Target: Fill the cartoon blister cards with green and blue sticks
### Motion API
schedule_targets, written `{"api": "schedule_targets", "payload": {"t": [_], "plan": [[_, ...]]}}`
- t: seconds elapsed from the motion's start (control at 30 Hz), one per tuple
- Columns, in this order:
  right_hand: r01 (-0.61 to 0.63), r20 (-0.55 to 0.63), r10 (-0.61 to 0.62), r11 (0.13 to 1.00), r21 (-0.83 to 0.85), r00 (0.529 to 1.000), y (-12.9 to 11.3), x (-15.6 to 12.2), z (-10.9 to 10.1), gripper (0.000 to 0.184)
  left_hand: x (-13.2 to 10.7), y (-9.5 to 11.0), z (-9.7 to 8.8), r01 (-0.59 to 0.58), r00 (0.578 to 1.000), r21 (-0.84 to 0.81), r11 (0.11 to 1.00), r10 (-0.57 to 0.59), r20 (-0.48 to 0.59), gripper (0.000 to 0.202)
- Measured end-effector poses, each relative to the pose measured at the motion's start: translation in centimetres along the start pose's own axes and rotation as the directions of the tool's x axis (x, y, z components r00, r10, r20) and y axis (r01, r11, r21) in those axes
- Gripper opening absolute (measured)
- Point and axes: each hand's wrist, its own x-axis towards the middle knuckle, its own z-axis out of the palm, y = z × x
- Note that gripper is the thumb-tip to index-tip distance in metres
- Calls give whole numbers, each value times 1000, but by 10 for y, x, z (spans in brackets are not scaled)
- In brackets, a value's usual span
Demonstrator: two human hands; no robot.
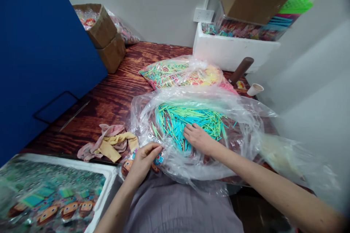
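Observation:
Blue and green thin plastic sticks lie heaped in a wide-mouthed clear plastic bag on the table. My right hand rests on the near side of the heap, its fingers bent together down at the blue sticks; its thumb is hidden. At the bag's near left edge, my left hand pinches a clear packet with printed cartoon figures, thumb against forefinger. Part of this packet is covered by the hand, and a brown-haired cartoon face shows to its left.
A crumpled pink and yellow cloth lies left of the bag. Behind it stands a second bag of mixed sticks. A foam box of cartoon packets is at lower left. A brown cylinder and paper cup stand at right.

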Motion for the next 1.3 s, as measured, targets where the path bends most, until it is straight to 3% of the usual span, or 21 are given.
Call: {"api": "schedule_targets", "payload": {"t": [0.13,0.3,0.57,0.7,0.83,0.97,1.07,1.13,1.2,1.3], "plan": [[64,-47,-65,998,-14,997,4,3,8,16,1,-7,-4,31,999,-33,999,-32,-25,26],[33,-58,-36,998,-49,998,5,3,16,15,-2,-13,-10,74,993,-153,985,-87,-78,26],[194,-55,-194,981,-3,979,11,7,11,17,-3,-11,-9,106,976,-240,965,-147,-161,28],[207,-69,-203,977,48,977,10,4,11,21,-4,-7,-9,117,971,-247,962,-163,-173,30],[131,-62,-126,988,80,990,14,3,12,22,-6,-6,-10,132,968,-284,950,-185,-172,30],[-64,-119,98,962,264,988,14,8,11,22,-6,-9,-11,128,969,-317,940,-187,-163,31],[-207,-94,284,852,481,954,9,16,12,18,-5,-11,-9,140,967,-339,930,-201,-153,31],[-303,-26,408,719,626,913,4,22,11,15,-4,-11,-8,140,966,-349,927,-204,-157,31],[-357,41,525,517,778,850,-3,25,7,13,-4,-10,-7,133,966,-350,927,-201,-165,31],[-283,84,660,201,938,746,-20,20,-2,14,-5,-9,-8,136,963,-365,921,-210,-172,31]]}}
